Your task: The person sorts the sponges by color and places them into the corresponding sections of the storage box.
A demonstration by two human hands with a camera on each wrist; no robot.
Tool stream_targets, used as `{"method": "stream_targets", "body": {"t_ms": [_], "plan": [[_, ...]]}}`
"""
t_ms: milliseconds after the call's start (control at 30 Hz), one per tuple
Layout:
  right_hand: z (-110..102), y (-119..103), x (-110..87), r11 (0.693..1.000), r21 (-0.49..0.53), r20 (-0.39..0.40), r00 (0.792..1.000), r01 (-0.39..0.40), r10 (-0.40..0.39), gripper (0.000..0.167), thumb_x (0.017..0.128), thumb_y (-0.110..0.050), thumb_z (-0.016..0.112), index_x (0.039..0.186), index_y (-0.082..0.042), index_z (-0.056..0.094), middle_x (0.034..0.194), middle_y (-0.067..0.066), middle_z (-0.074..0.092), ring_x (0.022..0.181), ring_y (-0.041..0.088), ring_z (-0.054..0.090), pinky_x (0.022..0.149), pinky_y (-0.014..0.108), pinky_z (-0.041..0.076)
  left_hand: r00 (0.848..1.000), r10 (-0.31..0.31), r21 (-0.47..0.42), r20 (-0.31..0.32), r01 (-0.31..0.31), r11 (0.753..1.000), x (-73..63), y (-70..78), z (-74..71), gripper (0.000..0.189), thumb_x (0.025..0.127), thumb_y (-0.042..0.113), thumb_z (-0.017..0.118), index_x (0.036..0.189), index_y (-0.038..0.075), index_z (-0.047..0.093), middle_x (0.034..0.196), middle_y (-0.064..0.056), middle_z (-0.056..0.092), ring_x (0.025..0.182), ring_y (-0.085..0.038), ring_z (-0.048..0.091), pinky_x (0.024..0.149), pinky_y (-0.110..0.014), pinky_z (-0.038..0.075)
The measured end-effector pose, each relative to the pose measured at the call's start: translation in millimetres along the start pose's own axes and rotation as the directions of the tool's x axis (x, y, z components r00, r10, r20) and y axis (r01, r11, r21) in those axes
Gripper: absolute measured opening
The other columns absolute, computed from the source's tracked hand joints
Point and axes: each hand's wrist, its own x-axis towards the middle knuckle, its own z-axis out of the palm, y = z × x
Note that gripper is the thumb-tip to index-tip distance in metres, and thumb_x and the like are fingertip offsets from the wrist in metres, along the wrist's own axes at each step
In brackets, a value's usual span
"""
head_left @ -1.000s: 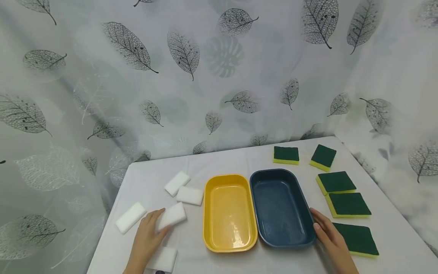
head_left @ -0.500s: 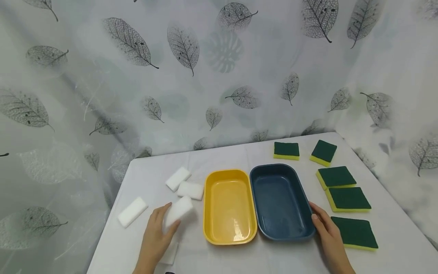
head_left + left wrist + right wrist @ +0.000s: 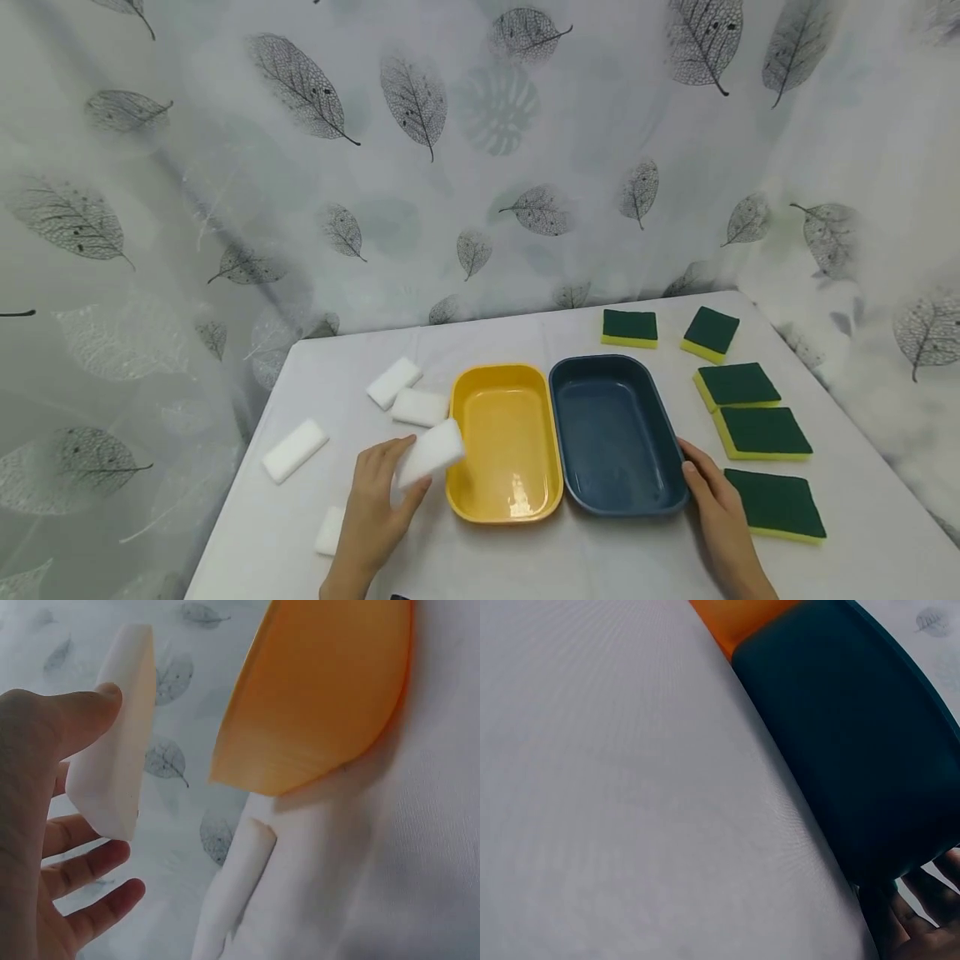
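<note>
My left hand [image 3: 375, 508] pinches a white sponge [image 3: 431, 454] between thumb and fingers, raised off the table by the left rim of a yellow tray [image 3: 506, 442]. In the left wrist view the thumb [image 3: 94, 712] presses one face of the sponge [image 3: 112, 750], with other fingers behind it. Against the right side of a dark blue tray [image 3: 618, 442] rests my right hand [image 3: 720, 512], its fingers touching the outer wall. The right wrist view shows those fingertips [image 3: 904, 907] low at the corner of the blue tray [image 3: 847, 750]. Both trays' visible floors are bare.
More white sponges lie to the left: one [image 3: 295, 451] at the side, two [image 3: 420, 407] behind my hand, another [image 3: 330, 531] partly hidden by my wrist. Several green-and-yellow scouring sponges [image 3: 763, 432] lie right of the blue tray. A leaf-patterned curtain [image 3: 480, 167] hangs behind the table.
My left hand has lifted the white sponge off the table and carried it right, up to the yellow tray's edge. The right hand stays at the blue tray. The head view has shifted slightly.
</note>
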Motion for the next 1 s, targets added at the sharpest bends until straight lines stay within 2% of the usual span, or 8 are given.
{"method": "stream_targets", "body": {"t_ms": [100, 167, 367, 500, 600, 733, 867, 1000], "plan": [[-0.5, 1.2, 0.3, 1.000, -0.012, 0.009, 1.000, -0.018, 0.018, 0.062, 0.112, -0.050, 0.033, 0.162, -0.014, 0.035, 0.166, 0.015, 0.036, 0.119, -0.033, 0.025, 0.092, -0.006, 0.030, 0.999, 0.045, -0.029, 0.011, -0.045, 0.999, 2.4, 12.4, 2.5, 0.063, 0.087, 0.026, 0.085, 0.144, 0.021, 0.059, 0.134, 0.004, 0.061, 0.124, -0.015, 0.051, 0.101, -0.030, 0.048], [-1.5, 2.7, -0.3, 0.999, -0.018, 0.019, 0.999, -0.034, 0.034, 0.064, 0.111, -0.052, 0.033, 0.163, -0.015, 0.034, 0.166, 0.013, 0.036, 0.118, -0.034, 0.024, 0.091, -0.006, 0.030, 0.997, 0.071, -0.053, 0.014, -0.070, 0.996, 4.3, 20.8, 4.3, 0.064, 0.087, 0.026, 0.085, 0.144, 0.020, 0.059, 0.135, 0.005, 0.061, 0.124, -0.014, 0.051, 0.101, -0.031, 0.049], [-4.5, 6.3, -2.5, 0.999, -0.024, 0.018, 0.999, -0.048, 0.048, 0.065, 0.111, -0.053, 0.034, 0.163, -0.014, 0.035, 0.159, -0.009, 0.038, 0.115, -0.036, 0.024, 0.090, -0.005, 0.031, 0.988, 0.154, -0.117, 0.017, -0.151, 0.982, 10.4, 43.5, 14.8, 0.062, 0.091, 0.029, 0.081, 0.147, 0.021, 0.056, 0.137, 0.003, 0.059, 0.123, -0.016, 0.051, 0.099, -0.036, 0.052], [-2.7, 4.1, 1.1, 0.999, -0.016, 0.018, 0.999, -0.041, 0.042, 0.067, 0.110, -0.055, 0.034, 0.163, -0.015, 0.034, 0.163, -0.004, 0.038, 0.116, -0.035, 0.025, 0.090, -0.005, 0.031, 0.981, 0.194, -0.125, 0.012, -0.191, 0.974, 21.6, 54.0, 23.9, 0.058, 0.094, 0.035, 0.078, 0.146, 0.022, 0.056, 0.137, 0.002, 0.059, 0.122, -0.017, 0.051, 0.098, -0.040, 0.053], [-2.1, 0.2, -2.6, 0.999, -0.006, 0.024, 0.999, -0.042, 0.042, 0.068, 0.110, -0.057, 0.034, 0.163, -0.015, 0.034, 0.167, 0.007, 0.036, 0.117, -0.033, 0.026, 0.090, -0.005, 0.031, 0.977, 0.209, -0.138, 0.029, -0.203, 0.969, 27.0, 63.9, 24.8, 0.058, 0.095, 0.038, 0.076, 0.147, 0.023, 0.056, 0.138, 0.001, 0.059, 0.123, -0.018, 0.052, 0.100, -0.042, 0.053], [-0.9, -3.1, -4.8, 0.999, -0.004, 0.023, 0.999, -0.036, 0.036, 0.069, 0.109, -0.057, 0.033, 0.163, -0.015, 0.034, 0.168, 0.016, 0.034, 0.118, -0.032, 0.026, 0.090, -0.005, 0.031, 0.974, 0.208, -0.140, 0.090, -0.194, 0.971, 34.1, 75.8, 27.0, 0.058, 0.096, 0.044, 0.074, 0.148, 0.026, 0.055, 0.139, 0.003, 0.059, 0.126, -0.015, 0.052, 0.103, -0.040, 0.054], [-0.5, -3.6, -4.9, 1.000, -0.009, 0.013, 1.000, -0.016, 0.016, 0.067, 0.110, -0.056, 0.034, 0.163, -0.015, 0.035, 0.167, 0.017, 0.035, 0.119, -0.031, 0.026, 0.090, -0.006, 0.030, 0.969, 0.197, -0.146, 0.146, -0.176, 0.974, 39.8, 86.8, 32.6, 0.058, 0.095, 0.046, 0.075, 0.146, 0.026, 0.056, 0.139, 0.005, 0.059, 0.126, -0.013, 0.052, 0.103, -0.036, 0.054], [-0.5, -2.5, -4.6, 0.999, -0.025, -0.005, 1.000, 0.020, -0.020, 0.064, 0.111, -0.054, 0.035, 0.162, -0.015, 0.037, 0.166, 0.015, 0.038, 0.120, -0.031, 0.025, 0.091, -0.006, 0.029, 0.965, 0.203, -0.154, 0.168, -0.178, 0.972, 43.3, 96.3, 41.8, 0.057, 0.095, 0.048, 0.073, 0.145, 0.025, 0.057, 0.138, 0.004, 0.061, 0.123, -0.015, 0.054, 0.099, -0.035, 0.055]]}}
